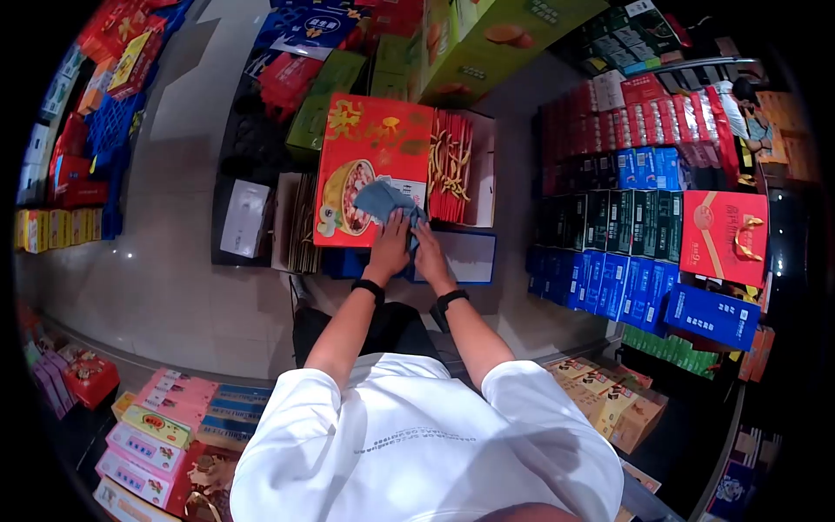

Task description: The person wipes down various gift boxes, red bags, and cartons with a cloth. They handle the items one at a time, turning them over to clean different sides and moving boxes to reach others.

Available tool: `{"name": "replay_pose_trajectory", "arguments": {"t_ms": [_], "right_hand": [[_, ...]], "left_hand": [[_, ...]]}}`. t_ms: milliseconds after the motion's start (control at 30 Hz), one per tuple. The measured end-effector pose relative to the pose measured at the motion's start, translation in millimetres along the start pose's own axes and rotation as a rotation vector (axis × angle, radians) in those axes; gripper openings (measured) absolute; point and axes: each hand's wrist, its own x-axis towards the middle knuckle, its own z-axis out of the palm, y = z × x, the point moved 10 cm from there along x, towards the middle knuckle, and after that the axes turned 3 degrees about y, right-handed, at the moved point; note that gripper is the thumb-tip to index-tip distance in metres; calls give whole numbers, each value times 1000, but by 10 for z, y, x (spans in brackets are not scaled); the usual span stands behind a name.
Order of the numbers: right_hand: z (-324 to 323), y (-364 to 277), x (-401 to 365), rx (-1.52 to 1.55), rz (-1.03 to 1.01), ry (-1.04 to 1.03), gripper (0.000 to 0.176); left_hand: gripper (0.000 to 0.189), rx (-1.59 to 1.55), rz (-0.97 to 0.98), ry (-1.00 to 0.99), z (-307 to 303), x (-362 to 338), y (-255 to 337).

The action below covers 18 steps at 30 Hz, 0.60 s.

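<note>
A blue-grey cloth (379, 201) lies bunched on the lower right part of a large red box (352, 130), which is printed with a bowl of food. My left hand (390, 250) bears down on the cloth's near edge with its fingers bent round it. Close beside it, my right hand (429, 253) grips the cloth's right end, which bunches up at the fingertips. Just right of the box, a carton (484, 174) holds red gift bags (448, 165) with gold cord handles. Below my right hand is a blue-edged white tray or lid (470, 258).
Green boxes (487, 48) rise behind the red box. To its left are a carton of upright folded bags (300, 222) and a white box (245, 217). Shelves of blue packs (600, 283) and red packs (644, 122) stand right. Another person (739, 109) is at far right.
</note>
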Motion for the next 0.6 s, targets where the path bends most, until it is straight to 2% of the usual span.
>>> {"name": "replay_pose_trajectory", "arguments": {"t_ms": [67,133,167,267,300,333,400,467,533,567,600], "right_hand": [[88,-10,191,-80,-45,1,50],[139,-272,418,-89,-16,23,48],[237,-478,536,-102,-34,2,47],[782,-906,798,-114,-44,-78,48],[959,-1011,850,-75,-51,-84,52],[1048,-1173,884,-70,-105,-52,55],[1074,-1325,977,34,-180,5,53],[979,-1145,1120,77,-209,-58,55],[676,-936,1134,-88,-49,-22,55],[627,-840,1091,-103,-22,-31,55],[567,-654,1000,-149,18,18,55]], "left_hand": [[70,170,48,24,-235,-7,-36],[68,183,39,16,-479,27,-246],[64,258,72,108,-712,3,-306],[65,198,78,-20,-1059,-48,-672],[60,232,107,2,-1101,-75,-815],[48,89,107,-35,-1188,-12,-938],[37,30,169,-80,-1429,257,-1072],[33,-19,237,-123,-1329,643,-1202],[34,-85,239,-97,-1321,844,-1100],[43,-123,230,-107,-1242,913,-1041],[43,-150,227,-134,-1061,853,-968]]}}
